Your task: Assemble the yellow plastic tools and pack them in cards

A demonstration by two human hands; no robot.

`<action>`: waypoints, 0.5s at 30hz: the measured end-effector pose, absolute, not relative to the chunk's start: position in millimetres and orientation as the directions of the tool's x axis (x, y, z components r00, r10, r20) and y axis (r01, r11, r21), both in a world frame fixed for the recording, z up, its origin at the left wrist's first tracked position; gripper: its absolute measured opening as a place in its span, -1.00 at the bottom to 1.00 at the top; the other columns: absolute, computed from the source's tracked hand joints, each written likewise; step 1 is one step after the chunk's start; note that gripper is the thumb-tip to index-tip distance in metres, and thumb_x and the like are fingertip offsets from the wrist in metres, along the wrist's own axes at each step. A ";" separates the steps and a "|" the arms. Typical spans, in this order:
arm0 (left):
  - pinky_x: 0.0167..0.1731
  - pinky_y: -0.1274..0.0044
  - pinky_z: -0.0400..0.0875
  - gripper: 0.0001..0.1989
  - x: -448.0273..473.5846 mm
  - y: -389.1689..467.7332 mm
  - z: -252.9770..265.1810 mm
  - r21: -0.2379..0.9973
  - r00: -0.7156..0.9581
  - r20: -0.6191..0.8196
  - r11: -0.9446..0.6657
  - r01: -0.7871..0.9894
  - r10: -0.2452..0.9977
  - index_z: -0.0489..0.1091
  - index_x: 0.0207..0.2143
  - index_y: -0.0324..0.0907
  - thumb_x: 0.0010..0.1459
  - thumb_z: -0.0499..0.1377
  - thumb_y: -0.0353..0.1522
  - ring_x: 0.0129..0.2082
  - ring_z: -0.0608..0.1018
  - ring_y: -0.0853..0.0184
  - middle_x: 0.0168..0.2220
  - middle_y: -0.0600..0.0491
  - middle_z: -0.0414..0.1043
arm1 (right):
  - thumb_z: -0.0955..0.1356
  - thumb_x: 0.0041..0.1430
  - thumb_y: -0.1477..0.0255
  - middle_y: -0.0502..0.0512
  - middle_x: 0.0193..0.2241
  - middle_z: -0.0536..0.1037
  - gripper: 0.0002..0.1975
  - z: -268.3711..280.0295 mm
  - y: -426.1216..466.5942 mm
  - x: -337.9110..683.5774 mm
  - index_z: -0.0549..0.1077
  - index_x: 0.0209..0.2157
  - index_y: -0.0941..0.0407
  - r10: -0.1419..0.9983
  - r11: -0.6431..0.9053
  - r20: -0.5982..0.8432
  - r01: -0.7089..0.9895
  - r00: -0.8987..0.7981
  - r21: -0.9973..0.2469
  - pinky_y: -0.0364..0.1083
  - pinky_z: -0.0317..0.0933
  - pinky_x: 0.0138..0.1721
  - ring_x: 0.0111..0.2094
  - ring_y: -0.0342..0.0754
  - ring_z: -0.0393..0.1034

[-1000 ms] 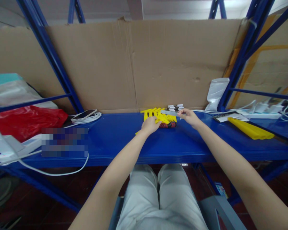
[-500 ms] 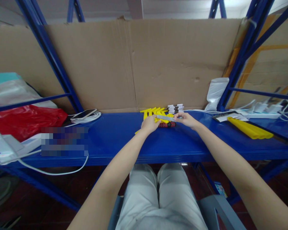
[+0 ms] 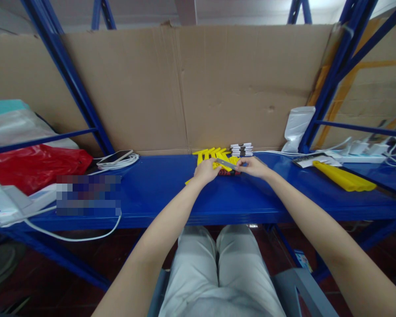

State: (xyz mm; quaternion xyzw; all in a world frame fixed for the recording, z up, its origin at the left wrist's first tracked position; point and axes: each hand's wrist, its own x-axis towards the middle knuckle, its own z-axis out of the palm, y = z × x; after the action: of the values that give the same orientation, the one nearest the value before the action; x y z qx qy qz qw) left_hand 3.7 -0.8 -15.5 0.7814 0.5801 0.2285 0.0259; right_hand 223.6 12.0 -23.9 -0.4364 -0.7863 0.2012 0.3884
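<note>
Right hand (image 3: pixel 253 167): fingertips pinched on one end of a grey strip (image 3: pixel 227 164). The strip runs from the right hand toward the left hand, its far end at the left fingertips. Left hand (image 3: pixel 205 171): fingers closed, apparently around a yellow piece (image 3: pixel 215 165), which shows at the fingertips; a yellow end also projects on the wrist side.

Change over the last second: the right hand has moved in toward the left hand and slightly nearer the person, and the strip now slants down toward the right hand. Effect: strip and yellow piece meet at the left fingertips, so both hands work at one point. Whether the strip has entered the yellow piece cannot be told.

Beyond the left hand, more yellow parts (image 3: pixel 211 152) lie on the counter (image 3: pixel 161 185). A red-and-black item (image 3: pixel 229 173) lies between the hands, under the strip. A white stack (image 3: pixel 241 150) lies just beyond the right hand.
</note>
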 end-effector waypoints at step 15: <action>0.09 0.36 0.42 -0.65 6.3 -0.3 -15.1 0.278 0.265 0.330 -0.361 0.890 0.906 0.56 0.01 -0.11 0.32 0.09 -0.20 0.08 0.55 0.14 0.05 -0.06 0.55 | 0.44 -0.11 0.29 0.02 -0.50 0.52 -0.80 -29.9 18.2 214.3 0.43 -0.63 0.09 0.899 0.430 0.427 0.373 -0.097 -0.822 -0.03 0.26 -0.14 -0.37 -0.07 0.36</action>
State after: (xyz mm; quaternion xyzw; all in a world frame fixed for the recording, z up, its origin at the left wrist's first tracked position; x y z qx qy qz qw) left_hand 6.3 -0.3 -15.1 0.7950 0.5647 0.2207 0.0183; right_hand 214.3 18.2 -29.9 -0.4608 -0.6900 0.2692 0.4889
